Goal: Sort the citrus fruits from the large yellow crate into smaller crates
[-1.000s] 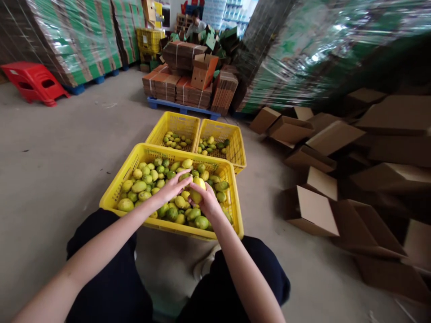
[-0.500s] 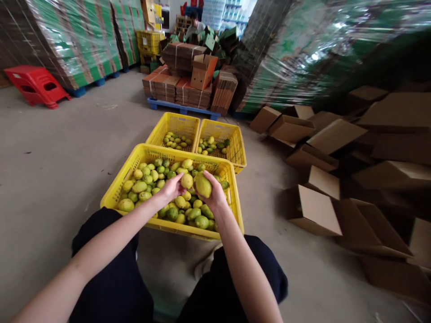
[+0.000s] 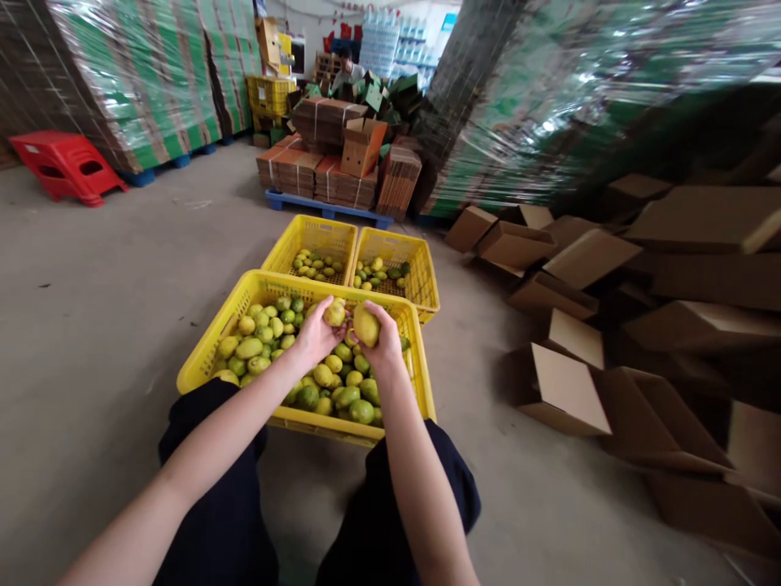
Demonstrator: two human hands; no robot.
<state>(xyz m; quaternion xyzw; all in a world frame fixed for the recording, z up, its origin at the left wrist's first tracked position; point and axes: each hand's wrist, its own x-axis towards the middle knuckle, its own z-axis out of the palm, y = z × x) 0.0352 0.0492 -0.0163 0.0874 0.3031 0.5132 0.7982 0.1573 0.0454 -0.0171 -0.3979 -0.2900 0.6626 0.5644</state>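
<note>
Two lemons (image 3: 335, 312) (image 3: 366, 324) were up over near crate (image 3: 420, 362), one in L hand (image 3: 316, 335), one in R hand (image 3: 386, 340), fingers curled snug, & it looked early on, w/ lots of fruit (image 3: 307, 397) below vs. few in far crates (image 3: 424, 277).

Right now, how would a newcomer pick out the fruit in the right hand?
Start at the nearest yellow crate, the one with the biggest heap of fruit. Above that heap, find the person's right hand. The target is the plump yellow fruit in its grip, which looks larger than the smaller fruit in the left hand.
</note>
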